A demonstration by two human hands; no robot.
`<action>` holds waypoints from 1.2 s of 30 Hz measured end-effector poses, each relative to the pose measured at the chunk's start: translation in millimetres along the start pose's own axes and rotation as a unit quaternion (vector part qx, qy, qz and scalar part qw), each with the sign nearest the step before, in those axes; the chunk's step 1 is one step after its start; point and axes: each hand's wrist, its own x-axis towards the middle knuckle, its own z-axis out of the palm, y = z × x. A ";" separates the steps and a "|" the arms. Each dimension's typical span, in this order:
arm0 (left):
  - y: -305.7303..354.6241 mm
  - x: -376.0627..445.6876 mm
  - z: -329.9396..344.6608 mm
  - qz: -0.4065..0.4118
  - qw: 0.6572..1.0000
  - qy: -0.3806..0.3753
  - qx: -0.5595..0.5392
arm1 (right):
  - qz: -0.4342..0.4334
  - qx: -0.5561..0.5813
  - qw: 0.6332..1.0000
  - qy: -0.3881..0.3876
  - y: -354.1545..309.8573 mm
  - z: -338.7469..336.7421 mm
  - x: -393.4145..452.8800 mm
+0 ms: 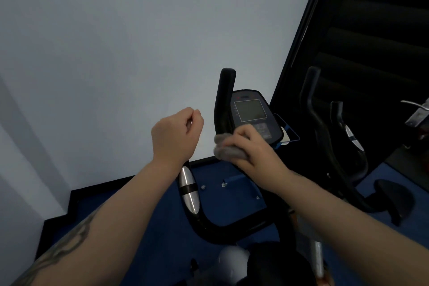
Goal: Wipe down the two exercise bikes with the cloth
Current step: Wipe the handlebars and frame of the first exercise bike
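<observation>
The nearer exercise bike fills the lower middle, with a black handlebar (204, 223) carrying a silver grip sensor (189, 189) and a console (251, 114) with a grey screen. My right hand (253, 148) is shut on a bunched grey cloth (224, 150), pressed against the handlebar upright just below the console. My left hand (176, 134) hovers left of the console, loosely curled, holding nothing, above the left grip. A second black bike (336, 146) stands to the right, with its seat (394, 199) lower right.
A pale wall (116, 53) rises close ahead, with black skirting along a blue floor (144, 227). A dark panel with slats (371, 30) stands at the upper right. A metal part (417, 116) pokes in at the right edge.
</observation>
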 end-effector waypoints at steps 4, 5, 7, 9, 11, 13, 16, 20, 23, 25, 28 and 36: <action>1.4 -1.3 0.8 -0.002 1.000 0.007 -0.001 | -0.008 -0.007 0.994 -0.113 11.9 -28.4 -10.7; 1.7 -1.0 1.2 -0.003 1.000 0.009 0.005 | -0.011 0.000 0.996 -0.089 9.7 -27.1 -2.3; 1.5 -0.2 1.1 -0.006 1.000 0.006 0.014 | 0.026 0.053 0.998 0.000 0.5 -14.2 13.4; 1.8 -1.3 -0.3 -0.009 1.000 -0.002 0.021 | 0.081 0.092 0.991 0.046 -8.1 0.9 12.0; 3.1 -0.8 -0.6 -0.016 0.999 -0.013 0.033 | 0.067 0.049 0.996 0.040 -0.9 0.4 -14.8; 6.5 -0.4 -0.1 -0.028 0.998 -0.033 0.048 | 0.059 0.030 0.998 -0.001 13.7 -14.9 -55.9; 15.7 -0.2 -1.8 -0.094 0.992 -0.069 0.036 | 0.085 0.048 0.991 -0.095 23.0 -43.1 -85.3; 57.9 -27.0 3.3 -0.099 0.991 -0.033 -0.082 | 0.123 0.053 0.991 0.012 9.5 -31.3 -53.7; 93.2 -70.9 13.0 -0.083 0.984 -0.069 -0.144 | 0.187 0.078 0.973 0.112 -7.5 -8.9 -66.8; 100.9 -98.3 15.9 -0.113 0.976 -0.091 -0.162 | 0.202 0.081 0.971 0.098 -11.3 -5.3 -107.1; 101.7 -130.0 15.1 -0.161 0.964 -0.138 -0.162 | 0.183 0.084 0.978 0.056 -14.5 -12.4 -165.2; 111.2 -160.5 7.0 -0.130 0.967 -0.221 -0.002 | 0.226 0.083 0.959 0.149 -19.9 3.1 -133.9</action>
